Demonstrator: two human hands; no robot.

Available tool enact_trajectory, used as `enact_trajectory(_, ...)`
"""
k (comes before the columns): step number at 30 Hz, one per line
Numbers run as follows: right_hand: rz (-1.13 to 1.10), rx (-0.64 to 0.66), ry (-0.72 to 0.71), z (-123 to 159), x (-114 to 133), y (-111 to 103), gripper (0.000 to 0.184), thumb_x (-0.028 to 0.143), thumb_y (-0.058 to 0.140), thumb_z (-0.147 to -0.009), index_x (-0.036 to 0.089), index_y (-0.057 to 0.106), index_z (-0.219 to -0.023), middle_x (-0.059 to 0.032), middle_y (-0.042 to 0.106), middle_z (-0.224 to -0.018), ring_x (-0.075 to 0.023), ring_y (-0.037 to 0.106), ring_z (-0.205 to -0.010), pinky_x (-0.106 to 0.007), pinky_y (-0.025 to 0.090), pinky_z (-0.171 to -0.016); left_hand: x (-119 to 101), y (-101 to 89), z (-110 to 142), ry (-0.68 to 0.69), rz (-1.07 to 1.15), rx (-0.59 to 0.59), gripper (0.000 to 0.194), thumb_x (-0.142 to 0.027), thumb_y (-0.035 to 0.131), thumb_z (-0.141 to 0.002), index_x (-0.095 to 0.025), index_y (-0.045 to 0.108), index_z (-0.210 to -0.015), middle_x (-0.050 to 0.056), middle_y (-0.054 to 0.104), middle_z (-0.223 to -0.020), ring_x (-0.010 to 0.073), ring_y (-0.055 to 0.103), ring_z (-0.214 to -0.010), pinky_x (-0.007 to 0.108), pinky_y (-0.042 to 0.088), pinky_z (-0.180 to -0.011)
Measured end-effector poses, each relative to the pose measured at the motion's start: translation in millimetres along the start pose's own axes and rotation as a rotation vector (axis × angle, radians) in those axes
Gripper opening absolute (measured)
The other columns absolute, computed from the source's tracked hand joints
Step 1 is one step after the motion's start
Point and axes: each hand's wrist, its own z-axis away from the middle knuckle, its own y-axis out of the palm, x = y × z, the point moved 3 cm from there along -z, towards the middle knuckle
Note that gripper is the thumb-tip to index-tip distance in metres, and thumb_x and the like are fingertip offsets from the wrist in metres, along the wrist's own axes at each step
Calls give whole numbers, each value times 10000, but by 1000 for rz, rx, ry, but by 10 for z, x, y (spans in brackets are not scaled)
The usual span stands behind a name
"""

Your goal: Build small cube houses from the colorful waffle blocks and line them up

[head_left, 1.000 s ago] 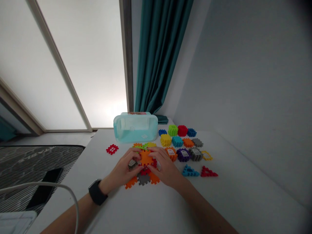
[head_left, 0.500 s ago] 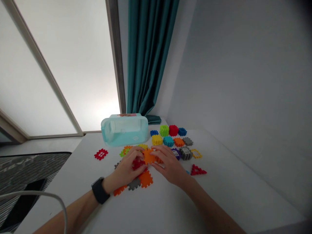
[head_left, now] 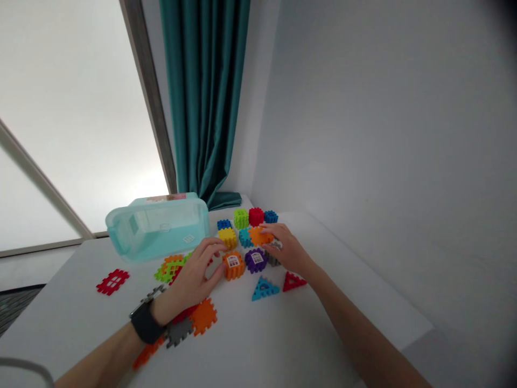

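Toothed plastic building tiles lie all around my hands on the white table. My right hand (head_left: 288,248) pinches an orange square tile (head_left: 255,236) over the far stacks, partly covering a teal stack (head_left: 244,237). My left hand (head_left: 197,275) holds nothing; its thumb and fingers are apart, close to an orange stack with a window face (head_left: 233,265). Beneath that hand lie loose flat tiles, partly hidden: an orange tile (head_left: 204,316), a grey tile (head_left: 180,332) and a green tile (head_left: 165,272). A purple stack (head_left: 256,260) sits between the two hands.
A clear turquoise bin (head_left: 157,231) lies on its side at the back left. Yellow (head_left: 227,238), green (head_left: 241,218) and red (head_left: 256,216) stacks stand at the back. Blue (head_left: 264,289) and red (head_left: 293,281) triangles lie in front; a red window tile (head_left: 113,282) is at the left.
My view has swung right. My right hand has carried the orange tile away from the loose tiles to the stacks. My left hand has let go of it and opened.
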Motion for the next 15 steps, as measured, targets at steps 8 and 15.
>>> enact_trajectory(8,1,115,160,-97,-836,-88,274,284,702,-854,247,669,-1124,-85,684,-1252,-282,591,-1190,-508,454,-1062,201,21,-60,26,-96,5,234,-184,477,-981,-240,516,-1205,86,577,-1206,194,620,-997,349,542,-891)
enact_trajectory(15,6,200,216,-90,-1097,-31,260,268,725,-828,244,684,-1083,-74,692,-1226,-280,584,-1178,-498,440,-1064,331,54,5,8,-157,65,244,-198,481,-986,-248,513,-1223,80,603,-1194,220,611,-1113,368,522,-961)
